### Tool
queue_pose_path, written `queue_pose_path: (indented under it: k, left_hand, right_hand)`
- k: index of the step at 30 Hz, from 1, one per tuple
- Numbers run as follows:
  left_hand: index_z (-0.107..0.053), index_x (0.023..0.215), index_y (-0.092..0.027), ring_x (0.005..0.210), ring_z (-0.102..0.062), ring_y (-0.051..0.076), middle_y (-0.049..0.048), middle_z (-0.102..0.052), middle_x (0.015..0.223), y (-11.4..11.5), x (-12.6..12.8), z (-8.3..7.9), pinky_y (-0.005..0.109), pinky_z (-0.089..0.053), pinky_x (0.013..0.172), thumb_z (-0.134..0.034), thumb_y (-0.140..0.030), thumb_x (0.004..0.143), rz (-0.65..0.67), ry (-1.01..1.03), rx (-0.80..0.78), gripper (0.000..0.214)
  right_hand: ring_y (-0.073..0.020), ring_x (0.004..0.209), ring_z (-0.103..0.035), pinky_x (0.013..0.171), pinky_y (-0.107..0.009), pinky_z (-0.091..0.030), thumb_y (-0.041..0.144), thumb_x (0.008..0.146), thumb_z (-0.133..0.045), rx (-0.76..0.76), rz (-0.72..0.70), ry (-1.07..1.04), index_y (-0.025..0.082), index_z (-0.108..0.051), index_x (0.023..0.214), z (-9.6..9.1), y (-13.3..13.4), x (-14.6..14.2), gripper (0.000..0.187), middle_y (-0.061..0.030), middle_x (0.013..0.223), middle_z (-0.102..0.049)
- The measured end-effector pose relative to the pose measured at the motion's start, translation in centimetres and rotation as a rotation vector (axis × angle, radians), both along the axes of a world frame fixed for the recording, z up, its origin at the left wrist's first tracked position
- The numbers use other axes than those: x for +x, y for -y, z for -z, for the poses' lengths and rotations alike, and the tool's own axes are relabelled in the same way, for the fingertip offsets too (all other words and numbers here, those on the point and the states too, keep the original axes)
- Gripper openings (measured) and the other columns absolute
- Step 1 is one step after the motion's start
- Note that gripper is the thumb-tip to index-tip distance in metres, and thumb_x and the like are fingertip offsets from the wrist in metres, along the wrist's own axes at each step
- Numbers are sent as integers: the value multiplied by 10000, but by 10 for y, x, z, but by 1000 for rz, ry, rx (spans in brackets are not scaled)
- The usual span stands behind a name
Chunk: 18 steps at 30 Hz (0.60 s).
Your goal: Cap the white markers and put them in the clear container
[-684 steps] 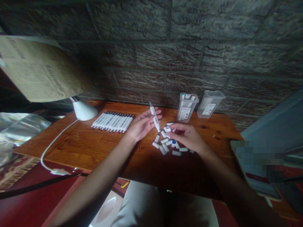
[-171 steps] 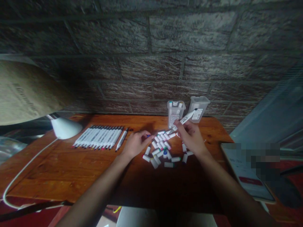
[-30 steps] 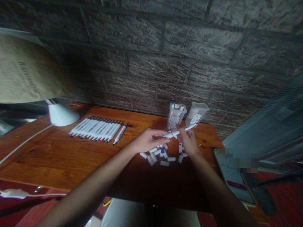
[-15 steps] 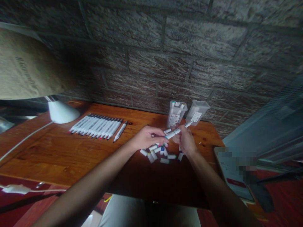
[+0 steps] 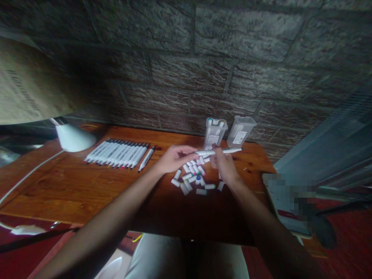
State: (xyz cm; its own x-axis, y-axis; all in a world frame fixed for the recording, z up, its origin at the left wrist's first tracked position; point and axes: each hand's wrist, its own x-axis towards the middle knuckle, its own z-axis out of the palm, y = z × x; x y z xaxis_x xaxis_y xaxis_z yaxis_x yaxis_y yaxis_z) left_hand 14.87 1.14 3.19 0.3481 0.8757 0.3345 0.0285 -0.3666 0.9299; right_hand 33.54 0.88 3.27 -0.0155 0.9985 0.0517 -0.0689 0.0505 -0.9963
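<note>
we see our 2 bare forearms reaching forward over a wooden desk (image 5: 87, 186). just past them lies a loose scatter of small white marker caps (image 5: 193, 180) with coloured ends. above the caps, our left hand (image 5: 174, 159) and right hand (image 5: 222, 166) meet on 1 white marker (image 5: 217, 152), held level in the air; the fingers of both hands are curled closed around it, the left at 1 end, the right near the middle. whether a cap is being pressed on, we cannot tell.

further left, a neat row of markers (image 5: 116, 154) lies flat, with a single marker (image 5: 146, 159) just beside it. a white lamp base (image 5: 74, 137) sits beyond. at the back, against the brick wall (image 5: 186, 69), stand 2 clear plastic cases (image 5: 228, 133).

in our judgement, a slip could drop the marker among the caps and scatter them, or an elbow could nudge the row.
</note>
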Motion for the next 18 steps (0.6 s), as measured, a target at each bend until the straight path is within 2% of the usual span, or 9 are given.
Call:
queue_pose_path:
  k: [3, 5, 7, 9, 11, 13, 18]
  left_hand:
    - [-750, 989, -154, 649, -661, 143, 74, -767, 843, 1, 2, 0, 241, -498, 584, -738, -323, 789, -13, 18, -3, 263]
    - [-745, 1001, -153, 665, -664, 147, 73, -767, 842, 2, 2, -1, 245, -498, 594, -739, -326, 790, -25, 51, -6, 272]
    - [-741, 1015, -149, 660, -649, 138, 75, -765, 835, 1, 0, -2, 240, -485, 592, -741, -326, 793, -64, 94, 2, 283]
    - [-736, 1027, -148, 592, -590, 103, 75, -761, 837, -3, -6, -3, 220, -442, 547, -746, -325, 794, -105, 150, 0, 293]
    - [-733, 1028, -155, 528, -504, 64, 73, -756, 857, -8, -12, -3, 202, -384, 499, -755, -322, 789, -123, 223, -30, 293]
    - [-732, 1026, -168, 509, -452, 45, 64, -746, 854, -13, -17, -3, 189, -346, 479, -770, -310, 776, -116, 294, -79, 290]
    - [-737, 968, -168, 504, -425, 36, 51, -714, 822, -18, -22, -5, 184, -307, 461, -798, -294, 741, -95, 402, -135, 268]
  right_hand:
    - [-84, 388, -219, 409, -284, -158, 584, 829, -582, 15, -15, 1, 244, -286, 483, -4, 0, 4, 568, 76, 413, -246]
    - [-83, 412, -244, 425, -273, -180, 589, 842, -575, 79, -82, 39, 230, -338, 496, -6, 0, 8, 552, 74, 438, -274]
    - [-86, 464, -347, 461, -252, -262, 562, 833, -613, 157, -216, 116, 206, -484, 566, -9, 2, 12, 464, 61, 497, -397]
    - [-99, 577, -488, 545, -241, -371, 494, 779, -709, 219, -393, 213, 189, -634, 758, -11, 6, 15, 315, 34, 650, -570]
    - [-121, 698, -575, 629, -249, -439, 409, 699, -798, 241, -554, 316, 184, -684, 926, -12, 9, 17, 339, 0, 827, -669]
    - [-129, 727, -598, 641, -251, -459, 356, 666, -824, 231, -658, 413, 175, -698, 1001, -12, 10, 20, 401, -20, 887, -697]
    - [-118, 673, -604, 608, -236, -456, 276, 751, -731, 222, -736, 506, 167, -752, 890, -7, 1, 34, 178, -21, 791, -715]
